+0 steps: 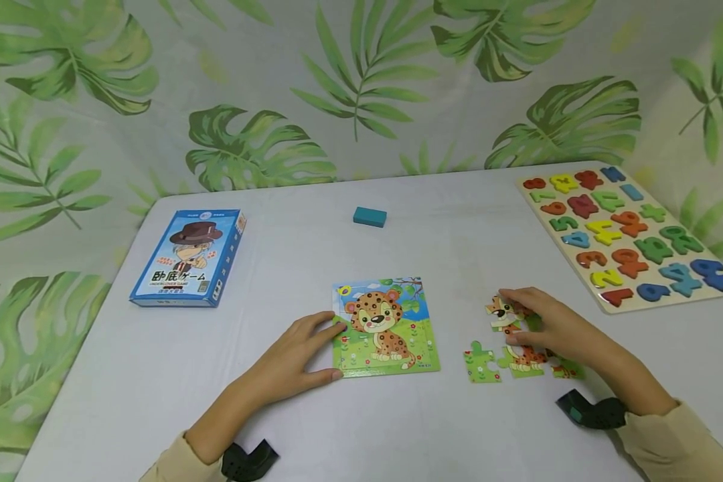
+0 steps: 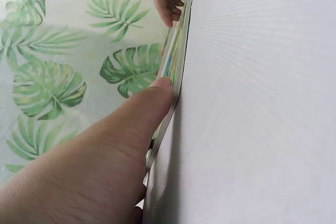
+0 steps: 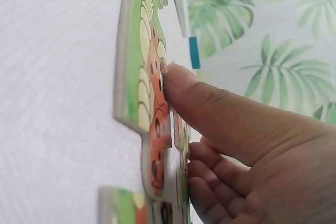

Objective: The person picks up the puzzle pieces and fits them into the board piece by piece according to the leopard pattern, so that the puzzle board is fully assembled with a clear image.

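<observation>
A leopard picture board (image 1: 422, 341) lies flat at mid-table. My left hand (image 1: 301, 355) rests at its left side, fingers spread, with fingertips on the left edge and the thumb at the lower left corner. In the left wrist view, the thumb (image 2: 157, 90) lies along the board's edge. Right of the board, my right hand (image 1: 551, 325) pinches a puzzle piece (image 1: 500, 310) with part of the leopard's face, from above and below. Close under its thumb lies another leopard piece (image 1: 527, 365). The right palm partly hides other pieces. A green corner piece (image 1: 478, 365) sits left of them.
A blue card game box (image 1: 183, 261) stands off to the left. Farther back is a small teal block (image 1: 370, 217). At the right lies a wooden board (image 1: 608, 304) of coloured numbers and shapes. A leaf-patterned cloth (image 1: 361, 87) hangs behind the table.
</observation>
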`<state>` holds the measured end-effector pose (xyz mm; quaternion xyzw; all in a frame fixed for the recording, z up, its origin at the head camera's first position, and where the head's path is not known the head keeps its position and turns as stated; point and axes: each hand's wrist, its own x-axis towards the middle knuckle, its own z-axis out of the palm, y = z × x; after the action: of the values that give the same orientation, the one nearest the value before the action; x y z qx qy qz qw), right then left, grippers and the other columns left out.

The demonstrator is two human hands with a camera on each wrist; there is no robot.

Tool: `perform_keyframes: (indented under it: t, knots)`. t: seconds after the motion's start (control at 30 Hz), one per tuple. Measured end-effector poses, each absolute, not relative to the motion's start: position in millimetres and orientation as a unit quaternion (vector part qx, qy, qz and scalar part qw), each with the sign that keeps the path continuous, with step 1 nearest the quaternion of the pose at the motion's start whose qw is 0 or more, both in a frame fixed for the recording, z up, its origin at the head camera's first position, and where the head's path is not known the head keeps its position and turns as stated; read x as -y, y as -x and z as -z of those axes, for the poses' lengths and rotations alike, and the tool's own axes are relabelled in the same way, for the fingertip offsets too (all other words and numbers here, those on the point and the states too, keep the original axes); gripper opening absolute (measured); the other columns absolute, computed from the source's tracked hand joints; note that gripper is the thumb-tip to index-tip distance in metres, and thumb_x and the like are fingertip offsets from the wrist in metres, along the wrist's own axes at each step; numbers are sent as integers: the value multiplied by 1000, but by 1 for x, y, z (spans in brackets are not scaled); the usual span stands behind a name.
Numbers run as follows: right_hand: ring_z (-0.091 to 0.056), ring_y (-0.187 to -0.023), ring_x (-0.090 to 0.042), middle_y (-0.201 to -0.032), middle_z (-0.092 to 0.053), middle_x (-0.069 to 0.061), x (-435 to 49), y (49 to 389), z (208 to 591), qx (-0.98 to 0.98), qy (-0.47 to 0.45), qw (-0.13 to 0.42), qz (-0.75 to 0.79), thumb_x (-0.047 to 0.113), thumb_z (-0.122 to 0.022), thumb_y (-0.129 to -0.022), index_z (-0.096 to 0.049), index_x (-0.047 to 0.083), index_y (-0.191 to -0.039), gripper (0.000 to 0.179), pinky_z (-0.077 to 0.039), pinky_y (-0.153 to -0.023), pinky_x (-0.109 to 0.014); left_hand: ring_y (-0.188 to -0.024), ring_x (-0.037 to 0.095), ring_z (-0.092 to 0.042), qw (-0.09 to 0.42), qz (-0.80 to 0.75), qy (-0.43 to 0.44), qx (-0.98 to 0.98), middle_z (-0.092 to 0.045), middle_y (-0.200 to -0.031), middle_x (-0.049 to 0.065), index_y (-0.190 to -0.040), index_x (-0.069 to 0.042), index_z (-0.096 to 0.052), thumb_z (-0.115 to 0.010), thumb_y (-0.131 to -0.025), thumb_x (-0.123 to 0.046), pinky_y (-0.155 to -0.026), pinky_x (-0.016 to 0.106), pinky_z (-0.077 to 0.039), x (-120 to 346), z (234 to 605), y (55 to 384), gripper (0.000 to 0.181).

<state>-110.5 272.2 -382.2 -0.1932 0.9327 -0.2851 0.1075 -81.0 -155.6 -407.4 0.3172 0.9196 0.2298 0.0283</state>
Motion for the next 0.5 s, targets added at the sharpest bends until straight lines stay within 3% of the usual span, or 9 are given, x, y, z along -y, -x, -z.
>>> perform_keyframes:
  t: [0.2,0.33,0.5]
  knots:
    - [-42,-108,-34,-119,-42,-19,-266,114,382,-939,195,103,263,43,-69,-75,-40,-3,-132,79,-37,-87,-54,-129,21,-23,36,-230,-315,-920,-27,-142,6,-138,-18,-38,-55,-81,-55,-101,40,-26,156,407,80,70]
    - [-46,-95,-27,-113,-44,-16,-259,116,378,-942,196,80,262,43,-70,-75,-41,-2,-131,78,-43,-78,-46,-129,21,-23,37,-229,-315,-920,-26,-143,6,-138,-19,-38,-56,-81,-54,-101,40,-26,156,406,81,70]
    - [-45,-96,-27,-114,-45,-11,-242,118,366,-937,210,43,277,40,-72,-74,-42,4,-131,73,-44,-76,-48,-129,21,-23,37,-230,-313,-921,-26,-143,5,-138,-19,-38,-56,-81,-54,-101,40,-27,156,407,81,70]
